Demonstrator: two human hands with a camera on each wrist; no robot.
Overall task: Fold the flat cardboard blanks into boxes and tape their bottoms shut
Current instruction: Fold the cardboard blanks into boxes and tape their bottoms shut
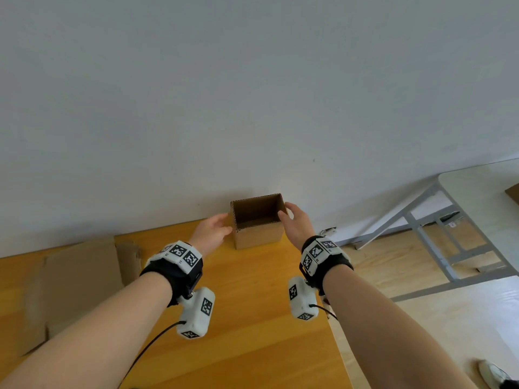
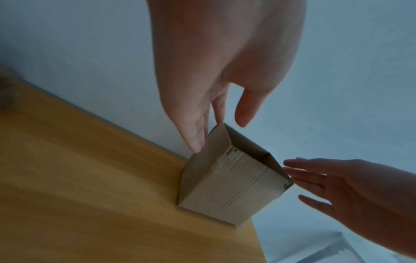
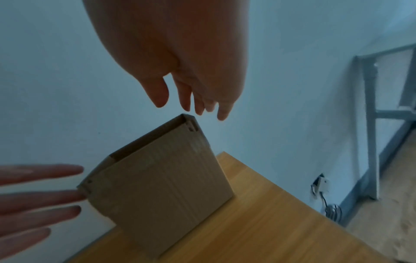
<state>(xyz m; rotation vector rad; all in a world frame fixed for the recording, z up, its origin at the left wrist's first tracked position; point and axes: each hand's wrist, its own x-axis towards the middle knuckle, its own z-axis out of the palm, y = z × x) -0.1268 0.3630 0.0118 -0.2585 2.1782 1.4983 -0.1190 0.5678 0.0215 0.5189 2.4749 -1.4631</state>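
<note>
A small brown cardboard box (image 1: 258, 237) stands upright with its top open at the far edge of the yellow wooden table (image 1: 252, 318), close to the wall. My left hand (image 1: 214, 230) is at its left wall with straight fingers. In the left wrist view those fingertips (image 2: 197, 147) touch the box (image 2: 229, 181) near its top rim. My right hand (image 1: 293, 223) is beside the right wall, fingers spread. In the right wrist view its fingertips (image 3: 223, 115) hover just off the box's (image 3: 162, 186) upper corner. Neither hand grips anything.
Flat cardboard blanks (image 1: 75, 279) lie on the table's left part. The table's right edge (image 1: 335, 341) drops to a wooden floor. A white table with a grey metal frame (image 1: 438, 242) stands to the right. A wall socket with a cable (image 3: 321, 185) sits low on the wall.
</note>
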